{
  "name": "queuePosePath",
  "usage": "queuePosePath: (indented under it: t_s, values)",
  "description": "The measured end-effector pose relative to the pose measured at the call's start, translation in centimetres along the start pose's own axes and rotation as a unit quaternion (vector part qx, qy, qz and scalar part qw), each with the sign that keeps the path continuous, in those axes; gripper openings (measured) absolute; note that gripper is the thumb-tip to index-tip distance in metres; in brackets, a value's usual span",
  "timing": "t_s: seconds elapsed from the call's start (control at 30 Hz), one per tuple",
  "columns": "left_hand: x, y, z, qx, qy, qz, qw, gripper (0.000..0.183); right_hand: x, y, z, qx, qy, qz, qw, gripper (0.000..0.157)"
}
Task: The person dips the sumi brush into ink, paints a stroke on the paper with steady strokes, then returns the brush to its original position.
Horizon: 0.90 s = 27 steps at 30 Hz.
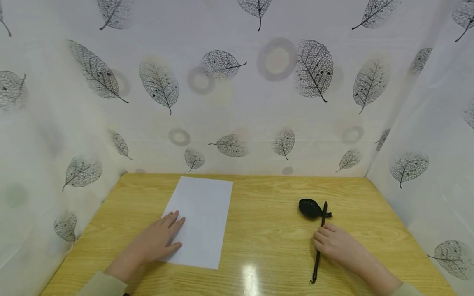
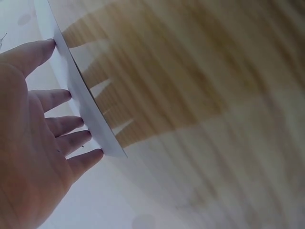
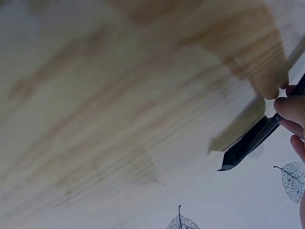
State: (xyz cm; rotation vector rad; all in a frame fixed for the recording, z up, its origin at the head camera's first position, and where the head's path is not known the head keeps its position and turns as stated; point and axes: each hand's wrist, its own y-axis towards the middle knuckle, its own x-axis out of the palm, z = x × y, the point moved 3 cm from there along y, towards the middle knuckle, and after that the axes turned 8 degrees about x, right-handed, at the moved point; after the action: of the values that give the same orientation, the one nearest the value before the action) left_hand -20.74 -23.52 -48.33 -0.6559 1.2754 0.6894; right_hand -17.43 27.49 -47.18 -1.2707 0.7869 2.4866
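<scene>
Left hand [image 1: 157,240] nearest, fingers spread on the paper [image 1: 203,222]; right grip [image 1: 333,242] pinching the black brush [image 1: 317,263]. Careless lift might knock the dish [image 1: 308,208] it crosses, tbh.

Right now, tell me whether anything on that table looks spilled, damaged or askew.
Nothing looks spilled or damaged. One slight oddity: the white paper under the left hand lies a little askew, its far edge slanting against the back edge of the table.
</scene>
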Motion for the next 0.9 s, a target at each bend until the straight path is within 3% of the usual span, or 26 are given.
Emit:
queuePosePath:
  t_s: [0.13,0.2,0.47,0.9]
  values:
    - [0.2,0.0,0.3,0.001,-0.003,-0.002,1.0000,0.074,-0.1,0.0,-0.1,-0.007,-0.010,0.017,1.000,0.066]
    - [0.3,0.1,0.4,0.002,-0.002,-0.005,1.0000,0.074,-0.2,0.0,-0.1,-0.014,-0.016,0.032,0.999,0.076]
    - [0.1,0.1,1.1,0.004,-0.003,-0.012,0.9999,0.072,-1.0,0.1,0.6,-0.038,-0.051,0.067,0.996,0.069]
    - [-0.1,0.3,1.6,0.012,-0.007,-0.030,0.9994,0.073,-3.1,0.5,2.1,-0.019,-0.060,0.101,0.993,0.063]
